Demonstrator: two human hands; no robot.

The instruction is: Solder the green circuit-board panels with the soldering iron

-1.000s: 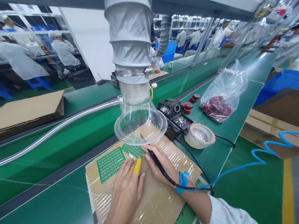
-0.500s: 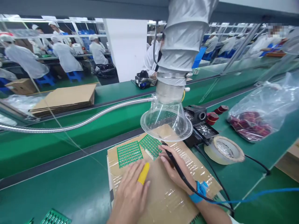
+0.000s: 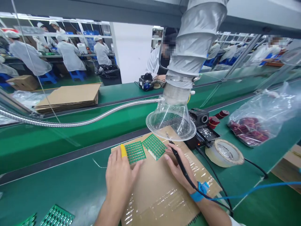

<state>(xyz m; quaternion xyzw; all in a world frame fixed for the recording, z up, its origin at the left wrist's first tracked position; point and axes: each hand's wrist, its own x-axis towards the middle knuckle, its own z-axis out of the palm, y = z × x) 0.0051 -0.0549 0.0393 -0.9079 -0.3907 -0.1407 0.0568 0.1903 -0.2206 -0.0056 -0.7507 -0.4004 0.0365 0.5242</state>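
Observation:
My left hand [image 3: 120,171], a yellow finger cot [image 3: 123,151] on one finger, lies over the lower left edge of a green circuit board panel [image 3: 136,152]. Its fingers are stretched out and the thumb reaches along the near edge. My right hand [image 3: 179,166] is closed around a black soldering iron [image 3: 180,161], which points up and away toward the clear fume hood [image 3: 171,125]. Beside that hand, a second circuit board panel [image 3: 154,146] rests at an angle with a pale strip along its near edge. Both panels lie on a taped cardboard sheet [image 3: 160,191].
Right of the cardboard stand a soldering station [image 3: 194,142], a tape roll [image 3: 224,153] and a plastic bag of dark red bundles [image 3: 256,125]. More circuit boards [image 3: 57,216] lie at the lower left. A metal gooseneck [image 3: 113,113] crosses above the bench. A co-worker [image 3: 154,64] sits opposite.
My left hand has moved left and forward, from the cardboard onto the left panel's edge. My right hand keeps the soldering iron near the second panel. The view has shifted slightly.

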